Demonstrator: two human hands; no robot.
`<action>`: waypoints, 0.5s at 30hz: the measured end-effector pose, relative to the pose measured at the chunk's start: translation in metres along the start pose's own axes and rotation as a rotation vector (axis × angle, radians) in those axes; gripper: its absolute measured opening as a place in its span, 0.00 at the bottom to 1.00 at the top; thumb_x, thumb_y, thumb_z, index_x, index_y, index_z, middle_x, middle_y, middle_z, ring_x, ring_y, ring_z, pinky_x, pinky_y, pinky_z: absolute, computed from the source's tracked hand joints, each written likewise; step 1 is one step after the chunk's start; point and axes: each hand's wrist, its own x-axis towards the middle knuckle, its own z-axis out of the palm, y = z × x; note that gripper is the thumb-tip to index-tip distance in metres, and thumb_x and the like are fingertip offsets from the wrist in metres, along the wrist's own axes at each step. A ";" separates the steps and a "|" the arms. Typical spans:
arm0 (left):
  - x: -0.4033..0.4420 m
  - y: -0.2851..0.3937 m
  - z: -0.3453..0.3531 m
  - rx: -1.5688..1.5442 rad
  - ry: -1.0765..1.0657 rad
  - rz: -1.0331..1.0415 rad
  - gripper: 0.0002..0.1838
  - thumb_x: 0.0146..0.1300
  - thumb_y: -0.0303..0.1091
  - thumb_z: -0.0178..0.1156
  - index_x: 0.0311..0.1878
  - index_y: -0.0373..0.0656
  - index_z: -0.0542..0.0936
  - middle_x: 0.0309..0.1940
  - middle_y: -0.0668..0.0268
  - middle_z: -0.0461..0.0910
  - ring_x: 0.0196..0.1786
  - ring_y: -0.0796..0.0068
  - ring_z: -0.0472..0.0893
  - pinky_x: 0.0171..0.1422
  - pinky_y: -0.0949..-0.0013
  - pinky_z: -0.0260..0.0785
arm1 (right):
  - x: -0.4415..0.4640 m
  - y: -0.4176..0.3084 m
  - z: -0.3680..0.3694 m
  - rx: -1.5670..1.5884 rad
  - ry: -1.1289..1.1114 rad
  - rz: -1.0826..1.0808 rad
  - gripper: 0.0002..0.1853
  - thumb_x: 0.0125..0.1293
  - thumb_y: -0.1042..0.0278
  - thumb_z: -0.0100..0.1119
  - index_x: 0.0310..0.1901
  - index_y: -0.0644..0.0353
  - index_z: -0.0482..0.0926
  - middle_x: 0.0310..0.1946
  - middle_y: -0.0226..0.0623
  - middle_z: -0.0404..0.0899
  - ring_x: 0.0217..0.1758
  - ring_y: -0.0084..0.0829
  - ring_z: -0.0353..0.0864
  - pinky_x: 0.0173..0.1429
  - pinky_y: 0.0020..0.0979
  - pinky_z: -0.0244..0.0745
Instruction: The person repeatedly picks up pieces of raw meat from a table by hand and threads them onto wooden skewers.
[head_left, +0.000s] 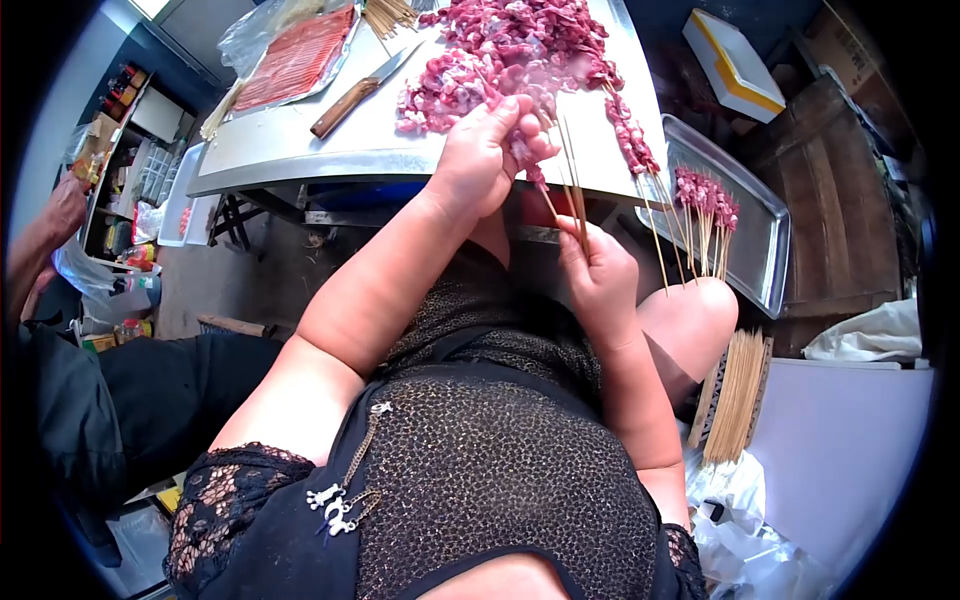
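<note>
My left hand (480, 160) is closed round pieces of raw meat (521, 150) at the table's near edge. A thin skewer runs from that meat down to my right hand (600, 268). My right hand is closed on several bamboo skewers (571, 165), their upper ends pointing toward the table. Just beyond my left hand lies a large heap of cut red meat (520, 45). Loaded meat skewers (630, 135) rest at the table's right edge, sticks hanging over it. More loaded skewers (706, 200) lie on a metal tray (768, 245).
A wooden-handled knife (350, 105) lies on the white table (270, 150), near a flat pack of red strips (298, 60). Bare skewers (738, 395) fill a holder at right. A white and yellow box (733, 65) stands behind the tray. Another person's hand (62, 208) shows at left.
</note>
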 end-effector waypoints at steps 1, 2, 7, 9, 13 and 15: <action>0.000 -0.002 0.000 -0.002 -0.043 0.001 0.10 0.72 0.33 0.43 0.46 0.38 0.70 0.26 0.70 0.70 0.26 0.78 0.70 0.37 0.69 0.72 | -0.001 -0.003 0.000 -0.016 0.004 -0.020 0.09 0.63 0.72 0.58 0.43 0.63 0.80 0.35 0.45 0.82 0.37 0.38 0.83 0.43 0.30 0.77; -0.001 -0.005 0.000 -0.002 -0.085 0.003 0.08 0.72 0.32 0.43 0.46 0.39 0.69 0.24 0.70 0.68 0.23 0.80 0.67 0.36 0.69 0.71 | -0.002 -0.006 0.000 -0.031 0.006 -0.039 0.09 0.62 0.73 0.58 0.43 0.63 0.80 0.36 0.45 0.82 0.39 0.40 0.83 0.44 0.32 0.77; -0.002 -0.005 0.005 -0.201 -0.236 -0.025 0.12 0.74 0.37 0.40 0.50 0.42 0.68 0.24 0.73 0.63 0.23 0.82 0.63 0.30 0.75 0.64 | 0.001 -0.019 -0.003 -0.050 0.025 -0.040 0.09 0.62 0.73 0.59 0.43 0.63 0.80 0.36 0.45 0.82 0.38 0.40 0.83 0.44 0.32 0.77; 0.002 -0.002 0.013 -0.139 -0.270 -0.027 0.14 0.74 0.39 0.40 0.54 0.41 0.67 0.29 0.69 0.67 0.28 0.79 0.68 0.35 0.72 0.67 | 0.004 -0.021 -0.011 -0.101 0.084 -0.087 0.09 0.62 0.73 0.59 0.43 0.63 0.80 0.34 0.46 0.81 0.36 0.40 0.82 0.41 0.32 0.77; 0.020 0.036 0.004 0.454 -0.167 0.158 0.23 0.71 0.41 0.47 0.64 0.38 0.64 0.52 0.60 0.74 0.52 0.73 0.75 0.55 0.71 0.69 | 0.017 -0.023 -0.040 -0.357 0.168 0.015 0.09 0.65 0.70 0.54 0.44 0.63 0.79 0.30 0.47 0.79 0.31 0.43 0.79 0.37 0.36 0.74; 0.030 0.051 -0.006 0.615 -0.109 0.226 0.21 0.70 0.39 0.51 0.61 0.37 0.69 0.48 0.62 0.77 0.49 0.76 0.76 0.53 0.73 0.70 | 0.022 -0.009 -0.050 -0.679 0.132 -0.033 0.11 0.62 0.74 0.53 0.47 0.62 0.77 0.31 0.47 0.78 0.31 0.43 0.78 0.39 0.38 0.75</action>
